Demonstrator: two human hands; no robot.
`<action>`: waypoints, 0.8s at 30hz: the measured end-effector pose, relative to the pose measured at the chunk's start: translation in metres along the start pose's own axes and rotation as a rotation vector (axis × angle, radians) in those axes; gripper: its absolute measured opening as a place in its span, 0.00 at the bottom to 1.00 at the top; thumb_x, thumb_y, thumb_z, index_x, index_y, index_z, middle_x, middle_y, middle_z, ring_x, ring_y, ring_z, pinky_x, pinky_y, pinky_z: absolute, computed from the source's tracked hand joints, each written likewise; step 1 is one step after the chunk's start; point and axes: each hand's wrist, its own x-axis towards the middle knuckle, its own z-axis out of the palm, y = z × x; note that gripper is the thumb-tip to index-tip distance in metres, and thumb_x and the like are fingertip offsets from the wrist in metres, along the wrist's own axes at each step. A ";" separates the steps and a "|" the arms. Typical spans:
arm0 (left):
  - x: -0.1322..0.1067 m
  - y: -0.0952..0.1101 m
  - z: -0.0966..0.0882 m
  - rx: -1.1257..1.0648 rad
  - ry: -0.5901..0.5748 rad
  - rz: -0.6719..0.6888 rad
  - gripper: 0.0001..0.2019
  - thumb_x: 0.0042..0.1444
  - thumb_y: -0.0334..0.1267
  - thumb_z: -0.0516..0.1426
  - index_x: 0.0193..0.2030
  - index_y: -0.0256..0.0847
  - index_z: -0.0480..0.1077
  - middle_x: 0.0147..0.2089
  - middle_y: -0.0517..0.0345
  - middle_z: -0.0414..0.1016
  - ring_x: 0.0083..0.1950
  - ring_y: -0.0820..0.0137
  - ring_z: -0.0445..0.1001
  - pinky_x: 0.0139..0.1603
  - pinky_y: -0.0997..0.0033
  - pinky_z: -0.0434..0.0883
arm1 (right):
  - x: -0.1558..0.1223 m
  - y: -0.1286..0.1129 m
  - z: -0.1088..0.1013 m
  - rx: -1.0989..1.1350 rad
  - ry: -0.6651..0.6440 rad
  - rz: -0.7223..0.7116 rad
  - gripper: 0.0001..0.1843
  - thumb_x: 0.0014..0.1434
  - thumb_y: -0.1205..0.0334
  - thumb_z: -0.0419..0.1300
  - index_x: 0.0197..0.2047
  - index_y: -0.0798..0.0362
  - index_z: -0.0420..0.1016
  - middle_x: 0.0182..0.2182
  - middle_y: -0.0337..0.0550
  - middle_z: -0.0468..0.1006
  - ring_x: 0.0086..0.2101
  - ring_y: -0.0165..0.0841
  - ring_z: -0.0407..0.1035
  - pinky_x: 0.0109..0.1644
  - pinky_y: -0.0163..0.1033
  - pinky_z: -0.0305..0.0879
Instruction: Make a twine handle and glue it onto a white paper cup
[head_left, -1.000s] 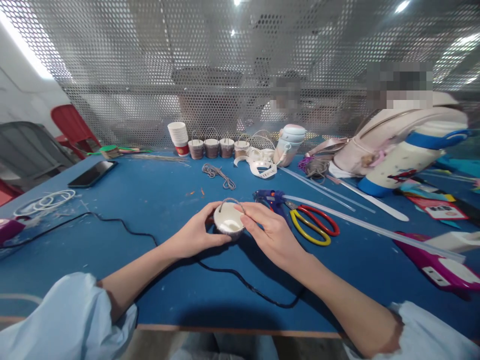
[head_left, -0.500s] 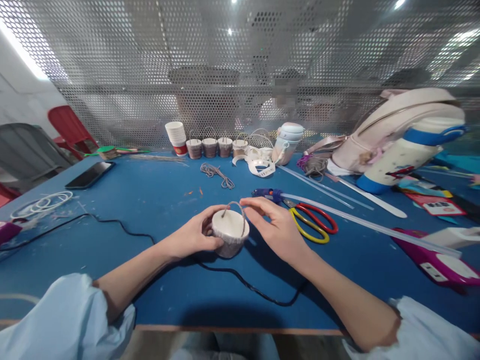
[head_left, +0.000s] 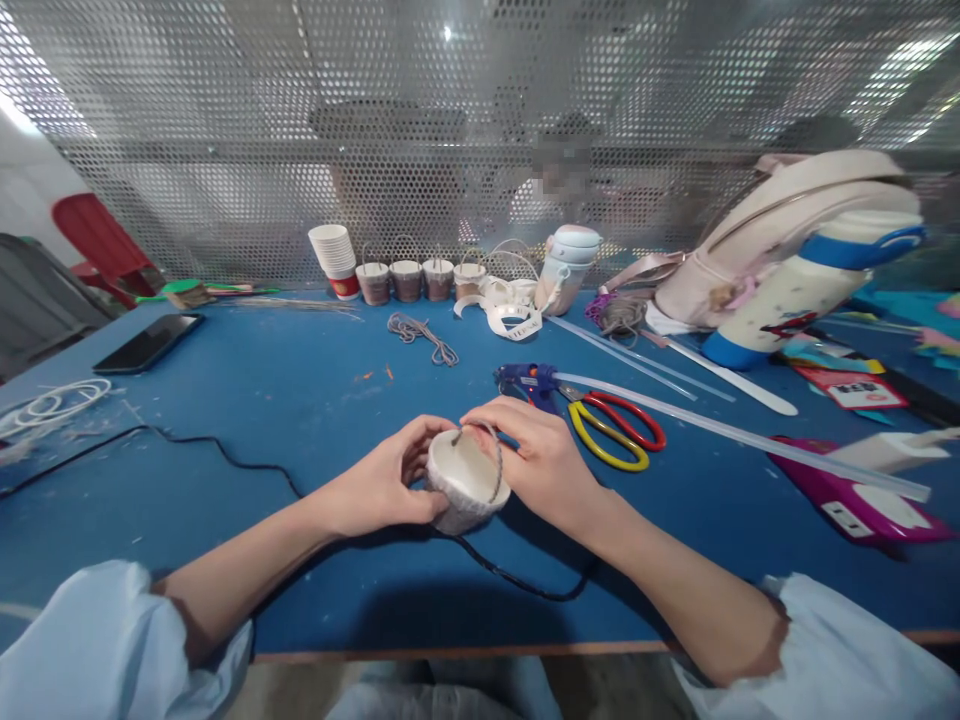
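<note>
A small paper cup [head_left: 459, 468], wrapped in grey cord and white inside, tilts slightly towards me at the middle of the table. My left hand [head_left: 386, 478] is closed around its left side, thumb in front and fingers behind. A twisted grey cord handle [head_left: 499, 478] arches over the cup's mouth. The fingers of my right hand [head_left: 551, 462] pinch that handle near its top; the fingertips are partly hidden. Just beyond my right hand lie a blue glue gun [head_left: 529, 378] with a long clear glue stick and scissors [head_left: 611, 430] with red and yellow handles.
Several similar cord-wrapped cups [head_left: 407, 280] stand at the back beside stacked paper cups [head_left: 331, 255]. A grey cord bundle [head_left: 424, 338] lies nearer. A black cable [head_left: 517, 580] runs under my hands. On the right are a bottle [head_left: 814, 285], a bag [head_left: 795, 230] and a magenta power strip [head_left: 862, 500].
The cup has tipped, its mouth turning more towards me. My right fingers have moved from beside the handle onto its top. The whole view has shifted slightly.
</note>
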 end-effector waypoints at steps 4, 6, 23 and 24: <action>-0.001 0.002 0.001 0.026 -0.016 0.026 0.25 0.42 0.28 0.59 0.49 0.42 0.61 0.45 0.57 0.68 0.47 0.69 0.69 0.51 0.64 0.66 | 0.000 0.001 0.000 -0.064 -0.002 -0.079 0.08 0.63 0.68 0.54 0.36 0.54 0.74 0.31 0.45 0.79 0.32 0.33 0.71 0.38 0.39 0.66; -0.002 0.002 0.001 0.047 -0.013 0.036 0.24 0.42 0.28 0.58 0.49 0.42 0.61 0.45 0.57 0.68 0.47 0.68 0.69 0.51 0.64 0.66 | 0.001 0.002 0.000 -0.078 -0.008 -0.098 0.08 0.63 0.68 0.54 0.36 0.54 0.74 0.31 0.44 0.80 0.32 0.33 0.70 0.37 0.39 0.65; -0.004 0.005 0.001 0.136 -0.010 0.045 0.25 0.44 0.30 0.58 0.51 0.41 0.62 0.46 0.55 0.70 0.47 0.66 0.69 0.50 0.64 0.66 | 0.002 0.003 -0.003 -0.147 -0.039 -0.097 0.08 0.64 0.66 0.54 0.36 0.52 0.74 0.32 0.43 0.80 0.33 0.33 0.71 0.39 0.40 0.63; -0.004 0.006 0.001 0.136 -0.011 0.043 0.25 0.43 0.30 0.58 0.51 0.41 0.62 0.46 0.55 0.70 0.47 0.66 0.69 0.50 0.64 0.66 | 0.002 0.003 -0.002 -0.141 -0.039 -0.096 0.08 0.64 0.66 0.54 0.36 0.52 0.74 0.32 0.43 0.80 0.33 0.33 0.71 0.39 0.40 0.63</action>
